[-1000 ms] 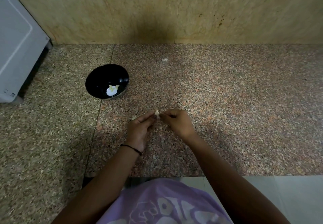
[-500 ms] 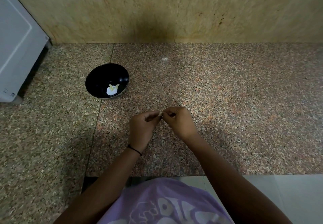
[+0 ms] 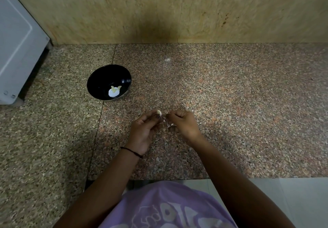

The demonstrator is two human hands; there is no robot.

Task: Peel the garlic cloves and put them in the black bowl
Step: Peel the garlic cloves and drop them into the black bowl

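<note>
Garlic clove (image 3: 159, 112), smooth and pale, pinched in left hand (image 3: 143, 131) fingertips, right-front of round glossy black bowl (image 3: 103, 78); right hand (image 3: 184, 123) pinches papery skin (image 3: 167, 123). Bowl holds peeled cloves (image 3: 115, 88). Speckled granite table (image 3: 230, 103).

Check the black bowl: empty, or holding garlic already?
Not empty. Pale yellowish peeled cloves lie at the bottom of the upright black bowl, beside a white patch.
</note>
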